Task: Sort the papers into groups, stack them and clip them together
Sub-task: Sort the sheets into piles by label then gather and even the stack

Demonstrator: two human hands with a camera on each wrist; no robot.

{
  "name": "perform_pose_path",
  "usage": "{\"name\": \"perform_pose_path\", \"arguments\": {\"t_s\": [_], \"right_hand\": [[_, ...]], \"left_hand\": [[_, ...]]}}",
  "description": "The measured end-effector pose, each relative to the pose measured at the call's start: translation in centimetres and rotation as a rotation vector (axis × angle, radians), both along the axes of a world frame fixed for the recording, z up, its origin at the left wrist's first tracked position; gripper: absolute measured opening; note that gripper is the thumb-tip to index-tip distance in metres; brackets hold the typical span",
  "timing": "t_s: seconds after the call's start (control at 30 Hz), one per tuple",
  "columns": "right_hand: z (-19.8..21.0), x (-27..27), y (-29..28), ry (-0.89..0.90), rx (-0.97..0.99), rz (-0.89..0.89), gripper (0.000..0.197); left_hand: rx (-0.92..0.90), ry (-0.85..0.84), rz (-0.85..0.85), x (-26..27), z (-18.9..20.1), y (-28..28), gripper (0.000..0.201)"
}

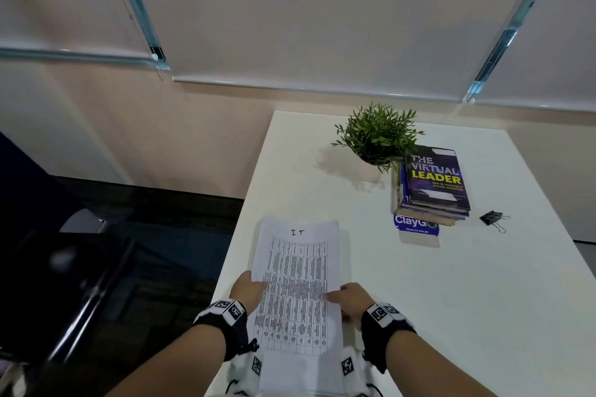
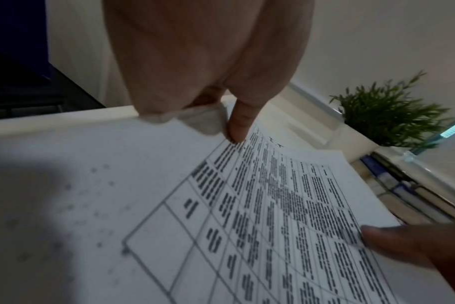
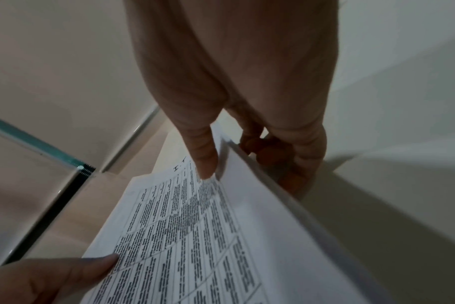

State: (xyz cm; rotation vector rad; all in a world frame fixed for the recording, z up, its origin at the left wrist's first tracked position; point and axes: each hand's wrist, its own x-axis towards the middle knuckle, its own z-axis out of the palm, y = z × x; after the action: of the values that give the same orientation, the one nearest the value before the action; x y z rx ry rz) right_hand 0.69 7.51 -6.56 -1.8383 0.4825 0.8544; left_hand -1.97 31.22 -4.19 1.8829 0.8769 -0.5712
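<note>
A stack of white papers [image 1: 298,293] with a printed table and a handwritten "I.T" at the top is held over the near left part of the white table [image 1: 451,300]. My left hand [image 1: 248,288] grips its left edge, thumb on top [image 2: 237,123]. My right hand [image 1: 350,300] grips the right edge, thumb on the top sheet [image 3: 204,156] and fingers curled under the stack [image 3: 294,164]. The top sheet [image 2: 286,205] bows slightly. A black binder clip [image 1: 491,218] lies on the table to the far right, beyond the books.
A potted green plant [image 1: 379,135] stands at the back of the table. A pile of books [image 1: 433,185] sits beside it, with a blue-and-white card [image 1: 416,229] in front. The table's left edge runs close to the papers; a dark floor and chair lie left.
</note>
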Motion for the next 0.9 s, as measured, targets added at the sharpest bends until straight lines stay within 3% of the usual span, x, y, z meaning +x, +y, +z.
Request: {"name": "perform_pose_path", "arguments": {"t_s": [0.07, 0.1, 0.17, 0.23, 0.3, 0.37, 0.4, 0.47, 0.53, 0.73, 0.8, 0.9], "right_hand": [[0.3, -0.1, -0.9, 0.017, 0.031, -0.018, 0.049], [-0.1, 0.0, -1.5, 0.027, 0.045, -0.039, 0.045], [0.4, 0.0, -3.2, 0.043, 0.081, -0.102, 0.035], [0.4, 0.3, -5.8, 0.036, 0.157, -0.218, 0.058], [1.0, 0.9, -9.2, 0.003, 0.193, -0.309, 0.084], [3.3, 1.2, -12.5, -0.051, 0.237, -0.301, 0.099], [5.1, 1.2, -14.0, -0.092, 0.255, -0.293, 0.091], [8.0, 1.1, -16.8, -0.214, 0.256, -0.321, 0.051], [10.1, 1.2, -19.4, -0.358, 0.256, -0.354, 0.031], [12.9, 1.1, -24.5, -0.596, 0.308, -0.343, 0.035], [12.4, 0.5, -25.6, -0.585, 0.296, -0.265, 0.034], [11.2, -0.2, -26.1, -0.541, 0.303, -0.202, 0.031]], "left_hand": [[-0.02, -0.078, -0.021, -0.3, 0.9, -1.3, 0.017], [-0.028, -0.111, -0.036, -0.2, 1.7, -2.2, 0.013], [-0.051, -0.194, -0.075, 0.2, 2.8, -4.3, 0.035], [-0.07, -0.274, -0.086, 0.7, 3.9, -6.4, 0.049], [-0.103, -0.373, -0.1, 1.1, 5.1, -8.7, 0.032], [-0.152, -0.46, -0.131, 1.4, 6.8, -11.3, 0.02], [-0.164, -0.5, -0.152, 1.6, 7.7, -12.8, 0.017], [-0.194, -0.558, -0.174, 1.8, 9.3, -15.6, 0.012], [-0.218, -0.614, -0.159, 1.9, 10.9, -18.3, 0.011], [-0.292, -0.724, -0.054, 1.5, 12.7, -23.8, 0.019], [-0.337, -0.691, 0.006, 0.7, 12.7, -25.1, 0.028], [-0.371, -0.657, 0.072, -0.2, 12.2, -26.4, 0.021]]}}
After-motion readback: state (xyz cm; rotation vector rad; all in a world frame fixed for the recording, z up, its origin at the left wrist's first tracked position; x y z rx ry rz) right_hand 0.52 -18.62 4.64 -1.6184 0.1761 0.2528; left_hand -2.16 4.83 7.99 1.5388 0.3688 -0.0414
